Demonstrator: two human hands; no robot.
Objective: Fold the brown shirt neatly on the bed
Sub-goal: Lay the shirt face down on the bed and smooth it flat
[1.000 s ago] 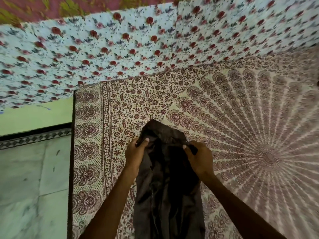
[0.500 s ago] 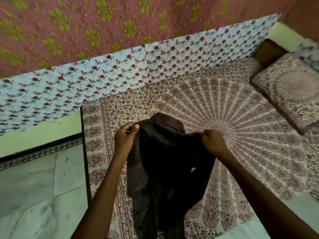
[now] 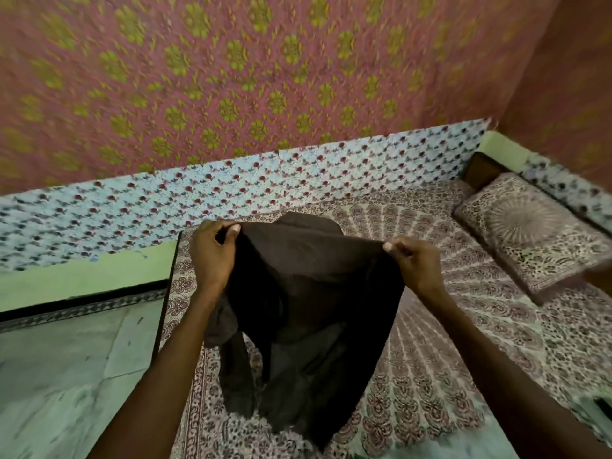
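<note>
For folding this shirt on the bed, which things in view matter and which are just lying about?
In the job: shirt, pinched at its top edge by the left hand and right hand; bed under it.
Just lying about: pillow at the bed's far right; floor on the left; patterned wall.

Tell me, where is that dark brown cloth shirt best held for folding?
By its top edge, one corner per hand, coming in from the outer sides. The dark brown cloth shirt hangs limp over the patterned bed; the left hand and the right hand pinch that edge apart, so it stretches straight and the rest hangs below, probably easy to lay down flat.
</note>
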